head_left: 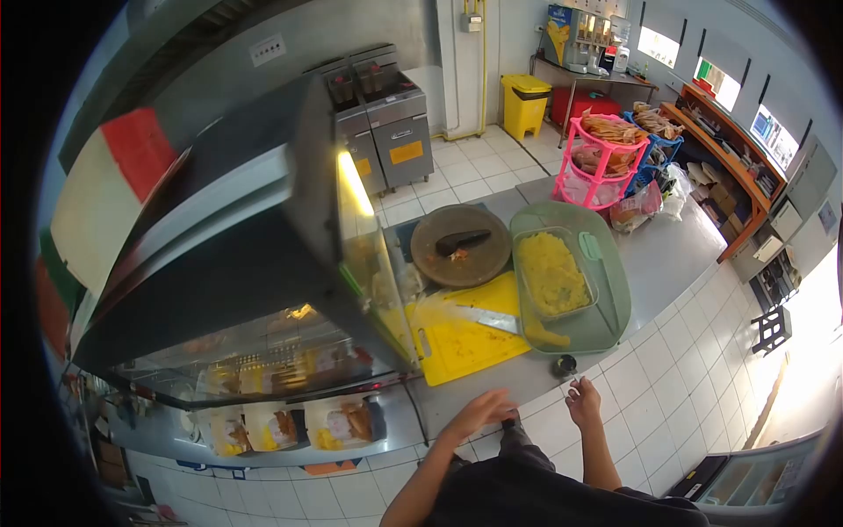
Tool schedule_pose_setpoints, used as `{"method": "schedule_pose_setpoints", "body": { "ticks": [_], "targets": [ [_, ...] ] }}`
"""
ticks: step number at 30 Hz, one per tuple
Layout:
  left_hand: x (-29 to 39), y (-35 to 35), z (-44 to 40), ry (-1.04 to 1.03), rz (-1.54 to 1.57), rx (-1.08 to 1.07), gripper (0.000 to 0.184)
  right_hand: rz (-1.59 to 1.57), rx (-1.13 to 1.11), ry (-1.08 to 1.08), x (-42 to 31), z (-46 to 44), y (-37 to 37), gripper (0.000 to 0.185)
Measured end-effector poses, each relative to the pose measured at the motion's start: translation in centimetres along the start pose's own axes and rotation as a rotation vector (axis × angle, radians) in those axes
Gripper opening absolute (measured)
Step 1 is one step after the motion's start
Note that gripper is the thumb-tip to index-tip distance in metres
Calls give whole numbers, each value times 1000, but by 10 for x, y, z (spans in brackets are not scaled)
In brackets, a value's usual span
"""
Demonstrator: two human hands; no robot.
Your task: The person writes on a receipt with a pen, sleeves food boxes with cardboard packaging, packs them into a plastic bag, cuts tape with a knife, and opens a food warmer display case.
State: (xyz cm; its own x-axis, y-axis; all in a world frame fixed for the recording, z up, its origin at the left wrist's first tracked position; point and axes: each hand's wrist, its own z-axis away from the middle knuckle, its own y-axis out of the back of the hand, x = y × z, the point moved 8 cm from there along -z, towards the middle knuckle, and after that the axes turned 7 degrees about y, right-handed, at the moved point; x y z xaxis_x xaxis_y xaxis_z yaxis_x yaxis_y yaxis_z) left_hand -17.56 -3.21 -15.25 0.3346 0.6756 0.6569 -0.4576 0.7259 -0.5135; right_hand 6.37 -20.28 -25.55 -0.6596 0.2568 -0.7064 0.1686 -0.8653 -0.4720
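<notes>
My left hand [488, 410] is held in front of my body near the steel counter's front edge, blurred, its fingers not clear. My right hand [582, 402] is raised just past the counter edge, fingers curled, beside a small dark round container [564, 365]; what it holds, if anything, is too small to name. On the counter a yellow cutting board [465, 351] bears a knife [492, 320]. Right of it, a green tray [615, 299] holds a clear tub of yellow food [551, 272] and a light green utensil [590, 248]. Behind the board sits a round brown mortar [430, 230] with a dark pestle [463, 240].
A glass display warmer [246, 255] stands at left, with packed food trays [338, 423] in front. A pink tiered rack [597, 171] and plastic bags [674, 191] stand at the counter's far end. Fryers [386, 132] and a yellow bin [526, 105] are behind.
</notes>
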Motion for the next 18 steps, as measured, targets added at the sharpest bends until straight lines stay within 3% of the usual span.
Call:
{"method": "schedule_pose_setpoints", "body": {
  "ticks": [3,6,12,13,15,17,18],
  "targets": [
    [-8,-23,-135,49,187,188,70,-16,-110,-62,-2,-29,-6,10],
    [2,-37,-187,-34,762,400,62,-14,-170,-193,-8,-35,-13,7],
    [54,-58,-171,-212,648,400,37,-69,-395,-338,-34,-57,-7,9],
    [67,-62,-171,-229,633,377,36,-97,-447,-344,-38,-66,-13,10],
    [85,-69,-165,-270,615,361,35,-97,-329,-272,-51,-91,-27,17],
    [100,-77,-161,-277,550,395,38,31,-505,-212,-61,-125,-51,20],
    [98,-77,-164,-299,553,425,37,-72,-462,-210,-65,-130,-68,24]
  ]
}}
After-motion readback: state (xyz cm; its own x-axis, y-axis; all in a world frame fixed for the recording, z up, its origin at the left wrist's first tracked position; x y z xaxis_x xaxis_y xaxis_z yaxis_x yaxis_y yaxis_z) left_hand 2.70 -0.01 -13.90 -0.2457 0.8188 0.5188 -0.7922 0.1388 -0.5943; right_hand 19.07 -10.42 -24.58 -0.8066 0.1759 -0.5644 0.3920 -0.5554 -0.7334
